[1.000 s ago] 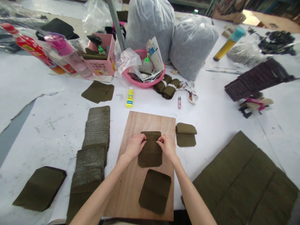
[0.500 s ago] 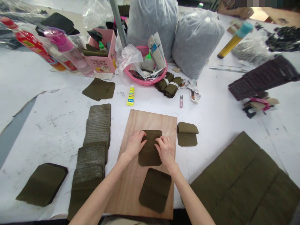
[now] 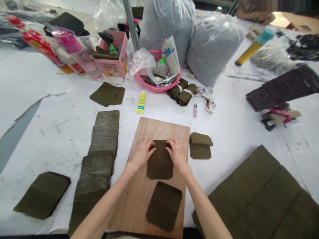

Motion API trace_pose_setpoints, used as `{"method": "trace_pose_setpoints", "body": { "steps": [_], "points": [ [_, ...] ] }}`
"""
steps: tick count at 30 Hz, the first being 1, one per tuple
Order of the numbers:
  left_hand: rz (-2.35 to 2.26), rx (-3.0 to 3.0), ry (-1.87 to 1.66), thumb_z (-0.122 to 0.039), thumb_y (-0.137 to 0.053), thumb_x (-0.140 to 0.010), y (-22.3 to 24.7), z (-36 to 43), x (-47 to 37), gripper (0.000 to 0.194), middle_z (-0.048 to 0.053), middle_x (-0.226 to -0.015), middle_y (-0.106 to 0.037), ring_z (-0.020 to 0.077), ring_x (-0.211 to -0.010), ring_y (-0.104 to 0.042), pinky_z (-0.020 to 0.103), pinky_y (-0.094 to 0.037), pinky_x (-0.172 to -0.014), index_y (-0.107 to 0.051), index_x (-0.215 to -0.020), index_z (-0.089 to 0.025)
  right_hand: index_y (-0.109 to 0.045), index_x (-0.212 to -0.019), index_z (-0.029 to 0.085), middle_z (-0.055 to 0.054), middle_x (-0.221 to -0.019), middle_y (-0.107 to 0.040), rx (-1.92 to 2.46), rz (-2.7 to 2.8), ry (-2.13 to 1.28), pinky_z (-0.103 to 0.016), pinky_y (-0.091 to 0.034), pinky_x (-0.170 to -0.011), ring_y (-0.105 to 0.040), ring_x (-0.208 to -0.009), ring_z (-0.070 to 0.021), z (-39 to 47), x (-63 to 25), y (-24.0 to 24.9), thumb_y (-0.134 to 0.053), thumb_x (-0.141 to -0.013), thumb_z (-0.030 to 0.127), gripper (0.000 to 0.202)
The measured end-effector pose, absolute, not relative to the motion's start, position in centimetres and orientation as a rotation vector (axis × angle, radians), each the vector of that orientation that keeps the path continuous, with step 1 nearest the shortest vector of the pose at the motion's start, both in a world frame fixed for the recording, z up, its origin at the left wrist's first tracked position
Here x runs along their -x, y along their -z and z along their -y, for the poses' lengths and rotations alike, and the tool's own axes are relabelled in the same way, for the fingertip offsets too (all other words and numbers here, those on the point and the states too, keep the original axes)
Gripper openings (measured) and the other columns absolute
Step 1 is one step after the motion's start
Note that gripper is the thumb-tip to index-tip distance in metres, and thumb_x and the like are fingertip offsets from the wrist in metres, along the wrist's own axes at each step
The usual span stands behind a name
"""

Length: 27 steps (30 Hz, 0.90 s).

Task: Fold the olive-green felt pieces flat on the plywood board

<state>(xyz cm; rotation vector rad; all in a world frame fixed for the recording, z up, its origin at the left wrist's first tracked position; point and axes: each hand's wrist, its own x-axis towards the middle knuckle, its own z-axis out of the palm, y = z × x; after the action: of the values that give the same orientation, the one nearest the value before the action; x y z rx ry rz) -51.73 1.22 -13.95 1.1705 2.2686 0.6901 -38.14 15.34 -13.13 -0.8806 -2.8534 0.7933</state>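
Now, we see the left hand (image 3: pixel 144 152) and the right hand (image 3: pixel 177 152) apart but level, fingertips at the 2 far corners of the patch (image 3: pixel 160 164), which lies flat on the board (image 3: pixel 134 207), a little toward its far end. Whether they pinch the cloth or only rest on it, we cannot tell. The right hand, 0.5 s ago, sat lower on the patch's right side; it has come up to the far edge, while the left hand has hardly shifted. We take this to mean the work in hand sits at that edge, handled from 2 sides at once.

On the board's near half, a 2nd patch (image 3: pixel 164 205) lies askew, close to the board's right edge. That side looks tightest: the folded piece (image 3: pixel 201 146) is just beside the board, touching or not we cannot tell. Right of the board, the big cloth (image 3: pixel 264 199) runs under the right forearm (image 3: pixel 203 204). Left of the board, the left forearm (image 3: pixel 111 199) crosses the near end of the stack (image 3: pixel 104 132). Beyond the board's far edge, white table (image 3: pixel 166 113) shows before the tube (image 3: pixel 141 102) and the snips (image 3: pixel 195 110); we judge the hands have most room there.
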Motion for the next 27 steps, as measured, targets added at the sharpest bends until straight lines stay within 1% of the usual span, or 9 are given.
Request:
{"method": "trace_pose_setpoints", "body": {
  "steps": [5, 9, 12, 16, 18, 24, 27],
  "points": [
    [-2.284, -1.151, -0.719, -0.019, -0.061, -0.080, 14.4, -1.2, 52.2, 0.012, 0.003, -0.093, -0.055, 0.0171, -0.081, -0.057, 0.029, -0.046, -0.072, -0.057, -0.091, -0.020, -0.059, -0.085, 0.022, -0.004, -0.091, -0.061, 0.852, 2.968, -0.750, -0.035, -0.037, -0.078, -0.051, -0.091, -0.0226, -16.1, 39.1, 12.9, -0.065, -0.080, 0.017, 0.010],
    [-2.284, -1.144, -0.705, -0.018, -0.063, -0.079, 14.3, -1.3, 52.4, 0.016, 0.003, -0.093, -0.054, 0.0170, -0.080, -0.057, 0.030, -0.046, -0.071, -0.057, -0.093, -0.019, -0.056, -0.078, 0.022, -0.001, -0.082, -0.060, 0.795, 3.043, -0.850, -0.031, -0.035, -0.072, -0.051, -0.082, -0.0191, -17.0, 39.5, 12.9, -0.066, -0.077, 0.015, 0.012],
    [-2.287, -1.167, -0.665, -0.018, -0.062, -0.080, 14.3, -1.3, 52.4, 0.019, 0.003, -0.097, -0.054, 0.0173, -0.082, -0.057, 0.031, -0.047, -0.074, -0.057, -0.098, -0.020, -0.053, -0.074, 0.021, -0.001, -0.081, -0.057, 0.707, 3.035, -0.890, -0.029, -0.035, -0.070, -0.050, -0.081, -0.0179, -17.2, 39.4, 13.1, -0.063, -0.075, 0.012, 0.014],
    [-2.275, -1.206, -0.595, -0.019, -0.060, -0.082, 14.2, -1.4, 52.5, 0.022, 0.004, -0.101, -0.053, 0.0174, -0.086, -0.058, 0.030, -0.047, -0.077, -0.058, -0.104, -0.023, -0.051, -0.077, 0.021, 0.000, -0.080, -0.056, 0.687, 2.950, -0.951, -0.028, -0.036, -0.071, -0.049, -0.081, -0.0172, -16.6, 38.7, 13.3, -0.056, -0.076, 0.009, 0.013],
    [-2.273, -1.217, -0.573, -0.020, -0.061, -0.081, 14.1, -1.5, 52.6, 0.020, 0.003, -0.101, -0.052, 0.0177, -0.086, -0.058, 0.030, -0.047, -0.077, -0.058, -0.101, -0.022, -0.051, -0.079, 0.022, 0.000, -0.079, -0.056, 0.736, 2.918, -0.989, -0.028, -0.036, -0.069, -0.050, -0.078, -0.0172, -16.3, 38.4, 13.4, -0.054, -0.076, 0.009, 0.013],
    [-2.271, -1.231, -0.584, -0.023, -0.059, -0.083, 13.7, -1.7, 52.9, 0.004, 0.002, -0.088, -0.052, 0.0165, -0.075, -0.055, 0.028, -0.043, -0.068, -0.057, -0.084, -0.020, -0.053, -0.088, 0.022, -0.001, -0.081, -0.057, 0.802, 2.873, -0.973, -0.029, -0.038, -0.071, -0.051, -0.080, -0.0183, -15.9, 38.0, 13.9, -0.057, -0.078, 0.014, 0.013],
    [-2.285, -1.217, -0.623, -0.024, -0.055, -0.086, 13.4, -1.9, 52.9, 0.007, 0.002, -0.084, -0.053, 0.0164, -0.074, -0.055, 0.028, -0.042, -0.067, -0.056, -0.081, -0.019, -0.053, -0.081, 0.022, -0.001, -0.082, -0.056, 0.823, 2.862, -0.943, -0.029, -0.039, -0.073, -0.051, -0.082, -0.0185, -16.0, 38.1, 14.1, -0.060, -0.079, 0.019, 0.008]
  ]
}}
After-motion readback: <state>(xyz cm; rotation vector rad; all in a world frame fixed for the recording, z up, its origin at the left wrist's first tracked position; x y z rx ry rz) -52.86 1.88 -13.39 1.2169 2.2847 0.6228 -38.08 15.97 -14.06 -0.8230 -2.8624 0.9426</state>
